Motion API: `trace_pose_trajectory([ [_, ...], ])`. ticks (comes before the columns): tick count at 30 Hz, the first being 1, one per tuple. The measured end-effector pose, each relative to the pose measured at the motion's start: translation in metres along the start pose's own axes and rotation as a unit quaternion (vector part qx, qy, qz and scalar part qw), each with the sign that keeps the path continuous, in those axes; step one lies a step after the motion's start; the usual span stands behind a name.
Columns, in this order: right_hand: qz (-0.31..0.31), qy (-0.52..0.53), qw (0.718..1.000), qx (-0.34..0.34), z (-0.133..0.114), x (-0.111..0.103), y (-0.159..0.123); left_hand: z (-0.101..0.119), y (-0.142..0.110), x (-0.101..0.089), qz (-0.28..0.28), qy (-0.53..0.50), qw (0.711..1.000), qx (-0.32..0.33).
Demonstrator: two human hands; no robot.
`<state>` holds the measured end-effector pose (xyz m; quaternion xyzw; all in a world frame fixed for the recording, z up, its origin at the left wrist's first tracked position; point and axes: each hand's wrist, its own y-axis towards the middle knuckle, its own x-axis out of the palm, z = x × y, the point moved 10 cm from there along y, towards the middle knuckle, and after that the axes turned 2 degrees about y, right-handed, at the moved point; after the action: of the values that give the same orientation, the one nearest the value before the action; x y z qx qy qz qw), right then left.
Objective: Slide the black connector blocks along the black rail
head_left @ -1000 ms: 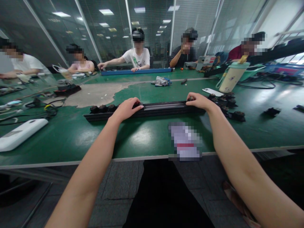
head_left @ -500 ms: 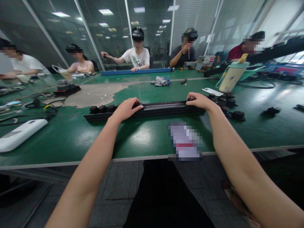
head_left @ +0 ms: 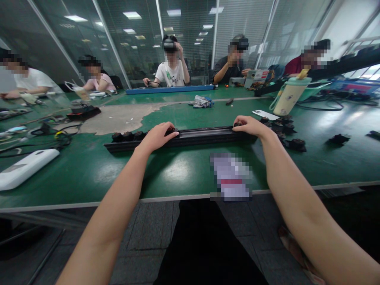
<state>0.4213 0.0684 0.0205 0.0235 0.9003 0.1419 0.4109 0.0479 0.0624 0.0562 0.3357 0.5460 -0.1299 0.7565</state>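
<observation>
On rail (head_left: 204, 136): left hand (head_left: 158, 135); right hand (head_left: 249, 126)

1. The single head camera is worn on the person's head, looking forward and down over their lap (head_left: 204, 245) and the dark floor (head_left: 142, 233).
2. The forearms enter from the lower corners and reach away from the lens, bringing the left hand (head_left: 158, 136) and right hand (head_left: 249, 126) near mid-frame, within arm's reach.
3. The green table (head_left: 175, 178) is seen obliquely from above, its near edge crossing below the middle.
4. Farther off, the wide view takes in seated co-workers (head_left: 172, 73) and a glass partition (head_left: 190, 23) along the top.
</observation>
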Motion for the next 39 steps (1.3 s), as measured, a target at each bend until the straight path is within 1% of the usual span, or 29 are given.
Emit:
trace_pose_trajectory([
  [5,0.003,0.001,1.0,-0.001,-0.0011,0.0002,0.0001,0.0002,0.0003,-0.0001,0.0,-0.004,1.0,0.0],
  [13,0.0,0.004,1.0,0.011,0.0035,0.0009,0.0019,-0.0008,0.0003,0.0005,0.002,0.006,1.0,0.0],
  [39,0.003,-0.012,1.0,-0.002,0.0083,-0.0004,0.0036,-0.0003,0.0009,0.0009,0.002,0.006,1.0,0.007],
])
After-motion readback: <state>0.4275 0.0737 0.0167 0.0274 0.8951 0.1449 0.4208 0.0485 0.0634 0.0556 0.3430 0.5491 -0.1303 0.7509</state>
